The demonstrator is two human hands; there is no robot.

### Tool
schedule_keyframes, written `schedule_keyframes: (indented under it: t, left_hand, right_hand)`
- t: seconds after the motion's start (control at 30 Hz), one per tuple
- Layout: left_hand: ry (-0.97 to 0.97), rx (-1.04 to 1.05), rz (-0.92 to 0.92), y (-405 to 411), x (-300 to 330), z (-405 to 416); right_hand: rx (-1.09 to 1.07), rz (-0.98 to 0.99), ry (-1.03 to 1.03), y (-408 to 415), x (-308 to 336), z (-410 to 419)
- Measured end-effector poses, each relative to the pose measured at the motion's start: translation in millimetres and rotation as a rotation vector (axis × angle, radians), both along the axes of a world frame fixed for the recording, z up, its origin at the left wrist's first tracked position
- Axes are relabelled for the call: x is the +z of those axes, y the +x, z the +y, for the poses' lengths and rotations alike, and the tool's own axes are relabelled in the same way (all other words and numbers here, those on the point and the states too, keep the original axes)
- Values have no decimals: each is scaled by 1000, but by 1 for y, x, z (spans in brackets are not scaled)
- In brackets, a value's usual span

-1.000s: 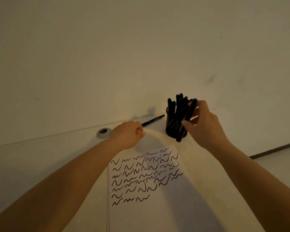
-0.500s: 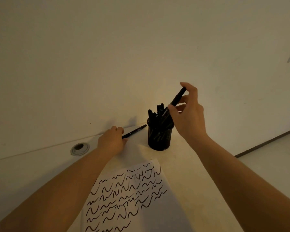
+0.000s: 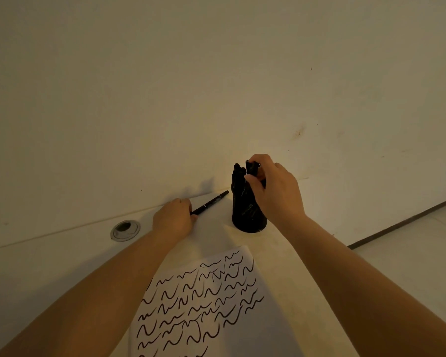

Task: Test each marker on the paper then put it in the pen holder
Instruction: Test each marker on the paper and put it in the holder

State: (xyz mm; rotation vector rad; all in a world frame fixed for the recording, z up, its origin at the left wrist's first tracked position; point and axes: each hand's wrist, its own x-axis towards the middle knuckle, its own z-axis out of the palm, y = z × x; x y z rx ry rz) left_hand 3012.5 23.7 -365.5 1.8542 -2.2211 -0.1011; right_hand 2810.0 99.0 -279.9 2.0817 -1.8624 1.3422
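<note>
One view only, from the head camera, looking down over both forearms. Item: black pen holder (image 3: 248, 215), upright near the back of the pale worktop (image 3: 36, 274), just beside the wall and packed with black markers whose ends stand above its rim; judged to be set there so that it is within reach of the paper. Item: right hand (image 3: 274, 188), curled over the top of the holder, its fingers (image 3: 259, 161) and thumb pinching a black marker end (image 3: 252, 168) among the others, apparently seating a tested marker down into the cluster; how deep it sits cannot be told, since the hand covers that side. Item: left hand (image 3: 174, 219), knuckles up on the worktop left of the holder, fingers curled round the near end of a loose black marker (image 3: 211, 202) that lies flat and points toward the holder; judged to be the next one picked for testing, gripped at the end so it can be brought to the sheet. Item: sheet of white paper (image 3: 268, 328), flat between the forearms and nearer the person, carrying many rows of black squiggles (image 3: 196, 300), which suggests that most markers are already tested. Item: round grey cable grommet (image 3: 125, 229), set in the worktop left of the left hand, well apart from the work. Item: grey floor (image 3: 410, 240), visible at right past the worktop edge.
</note>
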Motion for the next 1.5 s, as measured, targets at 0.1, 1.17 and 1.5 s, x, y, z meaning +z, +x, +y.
schedule_keyframes:
  t: [0.1,1.17,1.5]
  left_hand:
    - [-10,-5,-12,0,2,0]
    - [-5,-238,496,45,45,230]
    - [-1,-267,694,47,43,274]
  right_hand:
    - [-14,90,-3,1,-2,-1]
    - [340,-734,528,91,-28,142]
    - [384,-804,471,116,-33,191]
